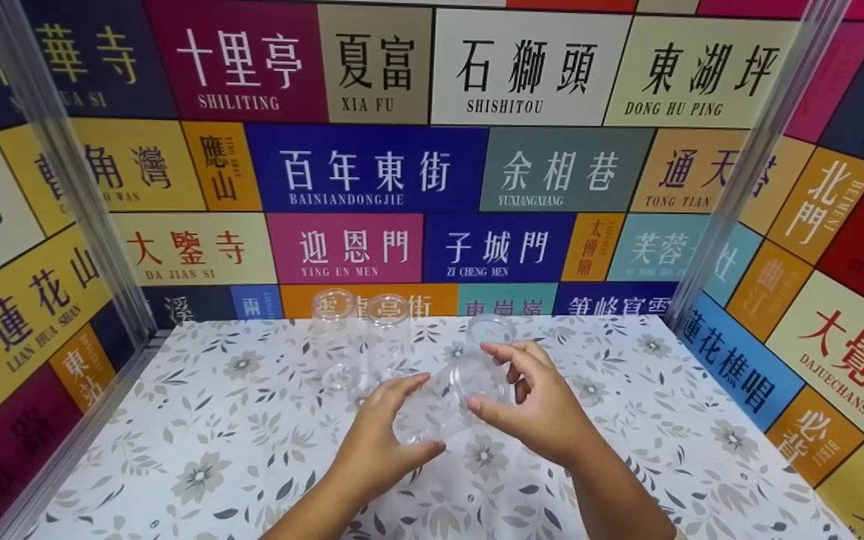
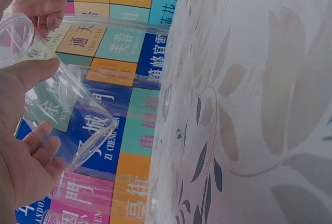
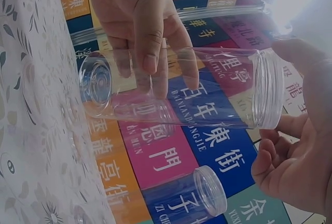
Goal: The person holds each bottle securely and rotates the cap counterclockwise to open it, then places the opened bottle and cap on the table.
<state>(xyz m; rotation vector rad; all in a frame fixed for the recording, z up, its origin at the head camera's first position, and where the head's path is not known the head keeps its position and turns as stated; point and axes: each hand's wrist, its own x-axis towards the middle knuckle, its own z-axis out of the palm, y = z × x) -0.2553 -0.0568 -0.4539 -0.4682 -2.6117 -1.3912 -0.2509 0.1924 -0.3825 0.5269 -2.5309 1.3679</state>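
Observation:
Between my hands, a clear plastic jar (image 3: 218, 89) is held tilted, its round base lower left and its ridged clear lid (image 3: 270, 90) toward the right in the head view. My left hand (image 1: 381, 435) grips the jar's body, thumb on one side and fingers on the other; the left wrist view shows this thumb (image 2: 39, 71) against the wall. At the lid end, my right hand (image 1: 541, 405) spans the rim, pinching it between thumb and index finger. The jar is see-through, so whether anything separates lid and neck is hard to tell.
Two clear jars (image 1: 333, 337) (image 1: 388, 334) stand at the back left of the table. Another clear jar (image 1: 490, 327) is behind my right hand. A floral cloth (image 1: 199, 476) covers the table. Walls printed with signs (image 1: 368, 169) and clear corner posts (image 1: 747, 165) enclose it.

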